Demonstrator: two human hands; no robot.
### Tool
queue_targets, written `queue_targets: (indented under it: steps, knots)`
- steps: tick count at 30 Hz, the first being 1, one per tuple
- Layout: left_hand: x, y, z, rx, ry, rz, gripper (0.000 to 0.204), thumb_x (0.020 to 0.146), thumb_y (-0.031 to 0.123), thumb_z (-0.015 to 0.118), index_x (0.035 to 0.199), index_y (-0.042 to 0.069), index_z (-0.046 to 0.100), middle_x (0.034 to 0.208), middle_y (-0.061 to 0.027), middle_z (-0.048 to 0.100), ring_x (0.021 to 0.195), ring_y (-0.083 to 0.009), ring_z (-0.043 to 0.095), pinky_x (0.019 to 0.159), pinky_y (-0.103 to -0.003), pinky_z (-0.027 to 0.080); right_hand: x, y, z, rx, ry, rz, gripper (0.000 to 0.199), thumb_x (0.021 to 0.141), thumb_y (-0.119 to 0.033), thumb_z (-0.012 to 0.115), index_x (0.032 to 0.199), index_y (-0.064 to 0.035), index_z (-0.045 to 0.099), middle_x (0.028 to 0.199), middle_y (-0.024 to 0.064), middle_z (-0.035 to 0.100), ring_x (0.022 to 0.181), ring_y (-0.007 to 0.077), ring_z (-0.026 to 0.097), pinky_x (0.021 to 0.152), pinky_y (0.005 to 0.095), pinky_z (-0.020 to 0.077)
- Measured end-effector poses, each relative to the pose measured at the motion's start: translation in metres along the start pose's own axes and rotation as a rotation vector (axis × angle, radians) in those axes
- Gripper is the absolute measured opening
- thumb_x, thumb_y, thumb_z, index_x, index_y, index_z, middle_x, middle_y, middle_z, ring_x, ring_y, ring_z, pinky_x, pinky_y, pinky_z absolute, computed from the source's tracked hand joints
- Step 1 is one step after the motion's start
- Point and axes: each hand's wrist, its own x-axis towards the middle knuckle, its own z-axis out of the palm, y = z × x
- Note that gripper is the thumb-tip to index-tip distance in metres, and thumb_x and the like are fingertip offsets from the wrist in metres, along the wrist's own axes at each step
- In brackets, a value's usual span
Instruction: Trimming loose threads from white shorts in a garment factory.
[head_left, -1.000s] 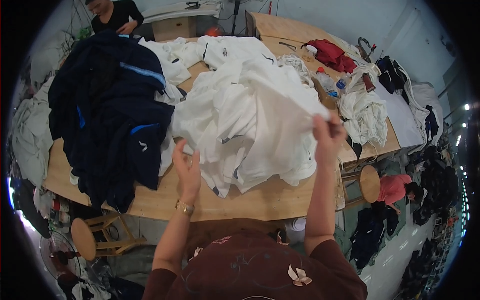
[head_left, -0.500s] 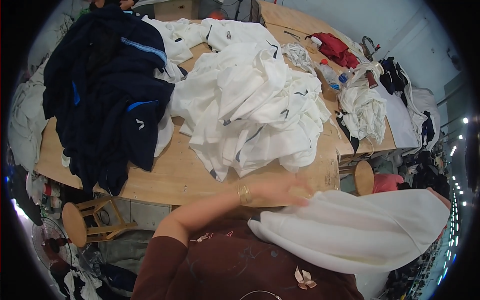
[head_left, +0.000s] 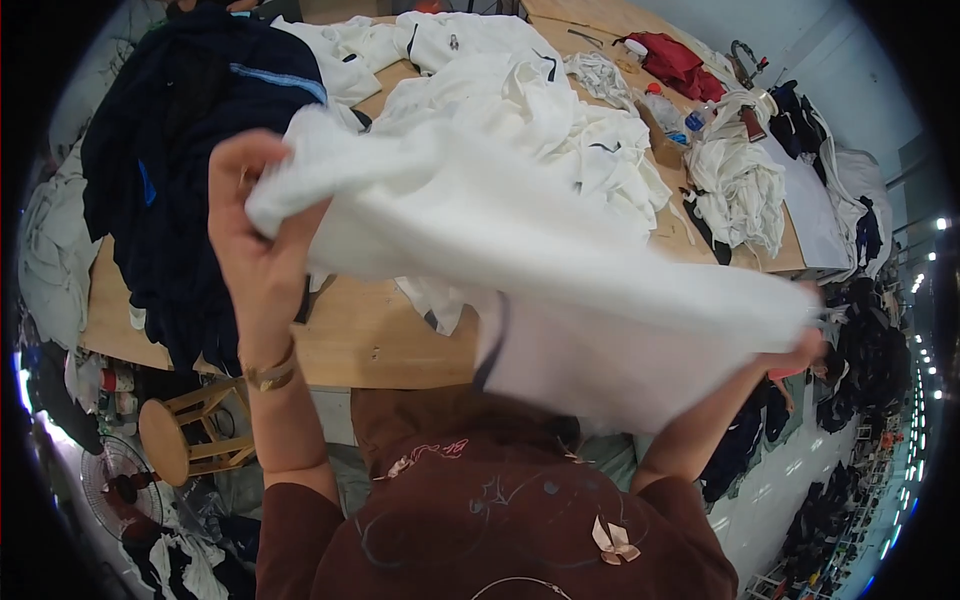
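Two hands, our left (head_left: 250,235) and right (head_left: 800,350), clamp opposite ends of a white garment (head_left: 560,290), stretched above the counter (head_left: 370,330) with its white pile (head_left: 520,90).

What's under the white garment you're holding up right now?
The white garment, stretched between the left hand and right hand, hangs over the wooden table edge and part of the white clothing pile. Whatever lies directly beneath its spread cloth is covered.
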Motion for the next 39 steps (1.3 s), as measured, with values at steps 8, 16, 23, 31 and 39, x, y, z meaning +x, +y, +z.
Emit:
queue_targets:
  steps: [8, 16, 23, 31, 39]
  knots:
    - [-0.141, -0.062, -0.037, 0.179, -0.761, -0.679, 0.029, 0.070, 0.014, 0.069, 0.093, 0.004, 0.054, 0.090, -0.0054, 0.057, 0.084, -0.0178, 0.055, 0.077, -0.030, 0.044, -0.074, 0.099, 0.059, -0.985, -0.281, 1.217, 0.023, 0.078, -0.015, 0.065, 0.097, -0.0029, 0.062, 0.057, -0.0042, 0.046, 0.051, 0.0035, 0.039, 0.046, 0.0216, 0.0305]
    - [-0.174, -0.082, -0.035, 0.653, -0.259, -0.840, 0.025, 0.076, 0.022, 0.066, 0.084, 0.001, 0.056, 0.073, -0.0122, 0.060, 0.071, -0.0256, 0.059, 0.065, -0.035, 0.045, -0.010, 0.169, 0.158, -0.702, -0.291, 0.665, 0.018, 0.078, -0.011, 0.064, 0.095, -0.0053, 0.063, 0.057, -0.0035, 0.044, 0.052, 0.0037, 0.035, 0.048, 0.0200, 0.0315]
    - [-0.184, -0.095, -0.012, 0.797, -0.437, -0.946, 0.042, 0.075, 0.035, 0.066, 0.093, -0.001, 0.055, 0.073, -0.0170, 0.060, 0.073, -0.0313, 0.060, 0.067, -0.039, 0.046, -0.001, 0.254, 0.232, -1.251, -0.761, 0.453, 0.031, 0.077, -0.022, 0.064, 0.104, -0.0089, 0.056, 0.073, 0.0117, 0.063, 0.065, 0.0333, 0.060, 0.059, 0.0418, 0.0454]
    - [-0.195, -0.114, -0.039, -0.029, -0.007, -1.405, 0.018, 0.087, 0.012, 0.047, 0.102, 0.001, 0.048, 0.096, -0.0119, 0.058, 0.086, -0.0176, 0.061, 0.068, -0.030, 0.053, 0.008, 0.157, 0.163, -0.962, -0.570, 0.554, 0.015, 0.071, -0.006, 0.060, 0.085, -0.0035, 0.056, 0.079, 0.0094, 0.060, 0.060, 0.0201, 0.059, 0.051, 0.0290, 0.0453]
    - [-0.155, -0.105, -0.003, -0.412, 0.022, -1.145, 0.018, 0.087, 0.009, 0.048, 0.104, 0.005, 0.043, 0.102, -0.0084, 0.055, 0.086, -0.0162, 0.059, 0.069, -0.028, 0.051, -0.077, 0.090, 0.088, -1.235, -0.340, 0.720, 0.018, 0.062, -0.002, 0.061, 0.080, -0.0009, 0.063, 0.099, 0.0112, 0.058, 0.068, 0.0184, 0.062, 0.058, 0.0254, 0.0492]
